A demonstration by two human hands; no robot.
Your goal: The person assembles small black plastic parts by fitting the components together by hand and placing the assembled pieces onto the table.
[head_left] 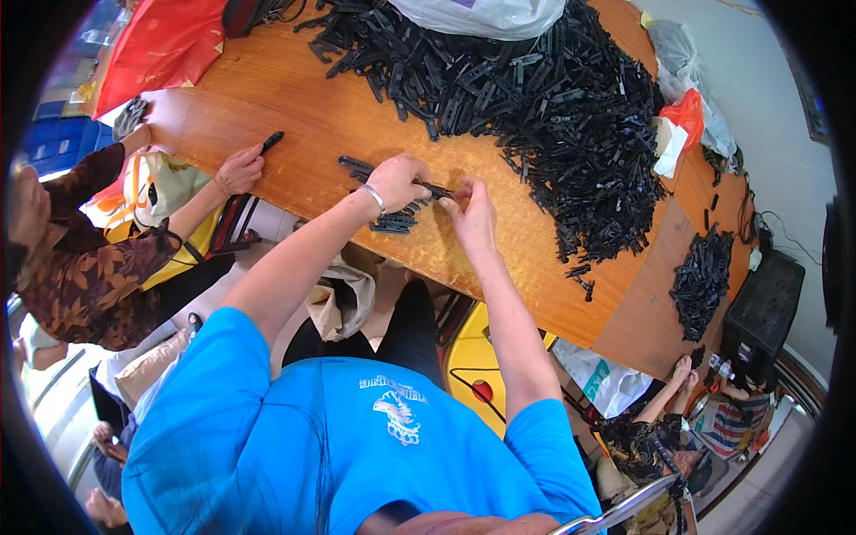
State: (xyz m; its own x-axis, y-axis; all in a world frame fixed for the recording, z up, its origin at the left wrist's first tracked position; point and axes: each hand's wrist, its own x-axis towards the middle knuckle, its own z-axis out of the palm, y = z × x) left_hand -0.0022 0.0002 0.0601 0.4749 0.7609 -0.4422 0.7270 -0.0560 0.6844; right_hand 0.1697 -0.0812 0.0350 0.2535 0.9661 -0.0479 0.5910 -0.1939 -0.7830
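Over the wooden table (294, 169), my left hand (398, 185), with a bangle at its wrist, pinches one end of a slim black plastic piece (437, 190). The fingers of my right hand (473, 216) are closed on the piece's other end. Under and beside my left hand lie several similar black pieces (393, 223), close to the table's near edge. A few more dark pieces (355, 166) show just beyond my left wrist. Fine details of the held piece are too small to make out.
A large heap of black plastic pieces (588, 134) spreads across the far and right side. A white sack (486, 16) rests on it. Farther right sits a smaller pile (701, 283). At left, another person's hand (241, 170) holds a black piece; another person's hands (682, 379) are at lower right.
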